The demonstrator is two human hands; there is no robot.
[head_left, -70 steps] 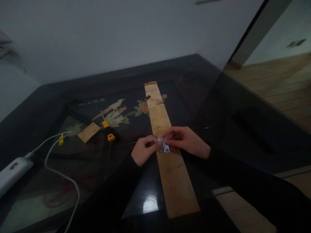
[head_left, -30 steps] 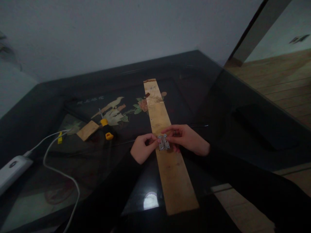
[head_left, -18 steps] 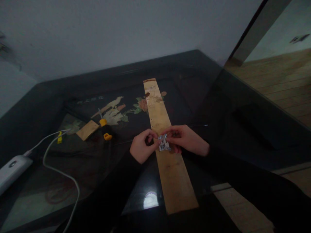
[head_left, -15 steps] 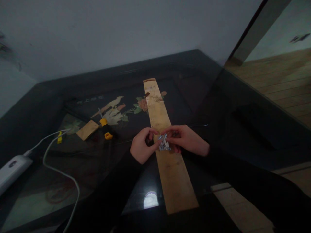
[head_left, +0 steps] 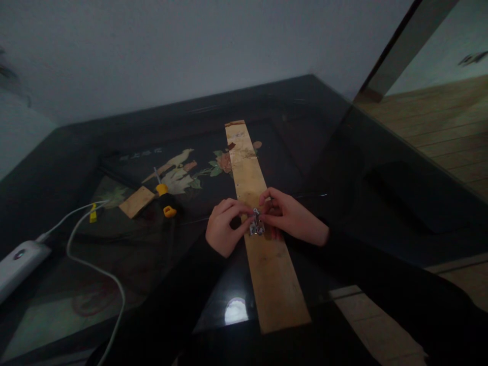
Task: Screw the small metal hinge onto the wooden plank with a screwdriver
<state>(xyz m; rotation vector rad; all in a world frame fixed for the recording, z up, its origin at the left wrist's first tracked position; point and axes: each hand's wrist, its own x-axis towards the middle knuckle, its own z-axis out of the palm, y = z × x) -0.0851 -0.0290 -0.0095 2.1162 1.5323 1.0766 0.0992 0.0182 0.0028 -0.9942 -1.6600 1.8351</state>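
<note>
A dark glass-topped bench (head_left: 324, 152) carries a long wooden plank (head_left: 267, 264) running from 12 to 6 o'clock. Over its middle, the right hand (head_left: 292, 218) at 3 o'clock and the left hand (head_left: 223, 229) at 9 o'clock each close a fingertip grip on a small metal hinge (head_left: 256, 226). A yellow-handled screwdriver (head_left: 164, 197) lies at 10 o'clock.

Your two hands have come closer together over the wooden strip (head_left: 254, 203). Earlier the small metal hinge (head_left: 256, 225) lay open and flat between your grips; now it is folded more narrow and stands more upright. Your left hand (head_left: 224, 227) has raised its fingers toward the hinge, and your right hand (head_left: 290, 217) now pinches it from above with the fingertips.
</note>
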